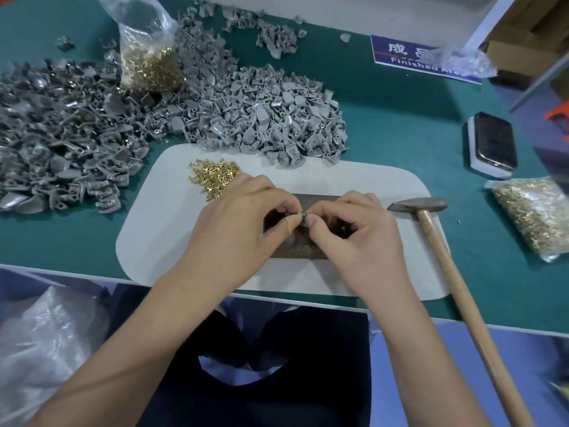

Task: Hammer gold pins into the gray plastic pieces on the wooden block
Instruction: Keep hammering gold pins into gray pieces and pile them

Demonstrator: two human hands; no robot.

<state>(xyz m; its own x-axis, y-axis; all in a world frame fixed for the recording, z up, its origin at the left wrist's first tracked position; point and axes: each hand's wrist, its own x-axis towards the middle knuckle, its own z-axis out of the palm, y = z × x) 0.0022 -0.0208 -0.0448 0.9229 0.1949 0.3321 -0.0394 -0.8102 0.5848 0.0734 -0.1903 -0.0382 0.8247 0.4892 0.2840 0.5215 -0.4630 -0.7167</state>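
Note:
Both hands meet over the dark wooden block (320,201) on the white mat (172,229). My left hand (243,220) pinches a small gold pin (299,213) between thumb and fingertips; the thumb wears a tan tape wrap. My right hand (351,229) has its fingers curled at the pin's tip, apparently around a gray plastic piece that is mostly hidden. A loose heap of gold pins (215,175) lies on the mat behind my left hand. The hammer (431,217) lies on the mat to the right, untouched, its wooden handle running toward me.
A large pile of gray plastic pieces (264,115) lies behind the mat, a darker pile (61,140) to the left. A bag of gold pins (147,57) stands at the back, another bag (535,214) at far right. A phone (494,143) lies right.

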